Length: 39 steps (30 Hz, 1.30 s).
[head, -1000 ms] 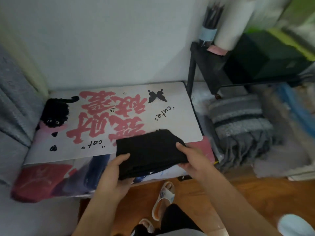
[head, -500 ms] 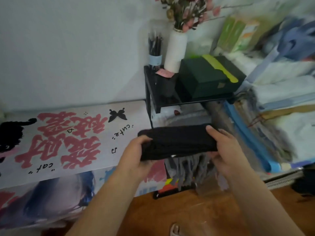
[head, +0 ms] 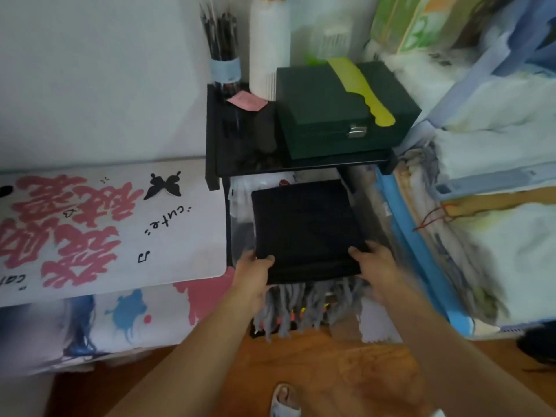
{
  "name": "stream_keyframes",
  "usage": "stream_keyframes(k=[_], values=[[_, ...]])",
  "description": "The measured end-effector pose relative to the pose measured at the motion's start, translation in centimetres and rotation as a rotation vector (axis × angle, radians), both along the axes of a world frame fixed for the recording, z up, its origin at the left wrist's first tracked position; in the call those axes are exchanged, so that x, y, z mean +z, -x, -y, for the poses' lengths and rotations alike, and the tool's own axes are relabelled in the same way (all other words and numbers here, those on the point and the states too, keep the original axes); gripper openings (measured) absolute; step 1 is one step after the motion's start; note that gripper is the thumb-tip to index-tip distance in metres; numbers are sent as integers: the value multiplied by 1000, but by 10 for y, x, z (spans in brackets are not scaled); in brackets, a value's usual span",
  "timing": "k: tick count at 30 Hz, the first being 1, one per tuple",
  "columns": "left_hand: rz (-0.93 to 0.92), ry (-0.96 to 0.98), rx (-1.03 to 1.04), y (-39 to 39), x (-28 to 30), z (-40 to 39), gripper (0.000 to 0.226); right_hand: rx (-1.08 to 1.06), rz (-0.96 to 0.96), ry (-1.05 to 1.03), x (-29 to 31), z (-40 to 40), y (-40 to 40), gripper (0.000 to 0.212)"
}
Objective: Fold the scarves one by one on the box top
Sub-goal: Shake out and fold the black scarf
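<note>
A folded black scarf (head: 304, 227) lies flat under a black shelf, on top of a grey fringed scarf (head: 301, 302) whose tassels hang out below it. My left hand (head: 252, 275) grips the black scarf's near left corner, thumb on top. My right hand (head: 373, 263) holds the near right corner the same way. The box top (head: 120, 233), white with pink lettering and a black butterfly, lies to the left with no scarf on it.
A black shelf (head: 301, 164) stands over the scarves, carrying a dark green case (head: 343, 109), a white vase (head: 269, 46) and a cup of brushes (head: 222, 58). Stacked bedding and a blue strip (head: 421, 251) crowd the right. Wooden floor (head: 331, 368) lies below.
Both hands carried the folded black scarf off the box top to the right and set it down on the grey scarf under the shelf. The camera swung right.
</note>
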State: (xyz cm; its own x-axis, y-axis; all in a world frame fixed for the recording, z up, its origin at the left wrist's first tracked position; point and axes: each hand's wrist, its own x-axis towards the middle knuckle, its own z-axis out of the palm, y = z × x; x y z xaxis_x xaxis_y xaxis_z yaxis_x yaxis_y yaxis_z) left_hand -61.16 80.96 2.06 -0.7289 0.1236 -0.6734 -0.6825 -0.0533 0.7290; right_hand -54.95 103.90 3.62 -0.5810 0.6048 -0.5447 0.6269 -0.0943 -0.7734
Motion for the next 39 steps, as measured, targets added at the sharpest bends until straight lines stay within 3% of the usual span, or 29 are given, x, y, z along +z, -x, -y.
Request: stream_keyframes(k=[3,5,7,9,11,14,17,20,25,31,34,36,39], values=[[-206,356,-278,-12,10,0,56,76,79,-218,7,3,-4,29],[-390,711,-533,-25,21,-4,71,149,155,-589,12,11,-8,43],[-593,1082,-717,-31,34,-9,80,284,46,-1030,17,28,1,53],[-730,1284,-714,-20,43,-18,87,506,-156,-1204,18,43,27,56],[-880,1222,-602,4,41,-34,83,749,-135,-1198,4,45,59,58],[-1068,1169,-771,31,12,-61,65,875,84,-1156,-32,23,82,62],[-858,1174,-820,31,-33,-66,61,840,95,-1096,-64,1,75,65],[-838,1210,-805,30,-56,-72,64,803,70,-1088,-81,-10,73,65],[-787,1165,-882,36,-47,-64,66,862,137,-1051,-77,-11,78,67],[-515,1174,-946,-19,-10,-9,72,858,280,-1092,-30,7,36,66],[-526,1091,-771,-44,20,19,69,746,119,-1129,2,40,-3,59],[-546,1006,-611,-50,42,33,54,737,-57,-1124,20,73,-19,52],[-535,953,-556,-62,66,70,33,799,-232,-1059,37,130,-25,42]])
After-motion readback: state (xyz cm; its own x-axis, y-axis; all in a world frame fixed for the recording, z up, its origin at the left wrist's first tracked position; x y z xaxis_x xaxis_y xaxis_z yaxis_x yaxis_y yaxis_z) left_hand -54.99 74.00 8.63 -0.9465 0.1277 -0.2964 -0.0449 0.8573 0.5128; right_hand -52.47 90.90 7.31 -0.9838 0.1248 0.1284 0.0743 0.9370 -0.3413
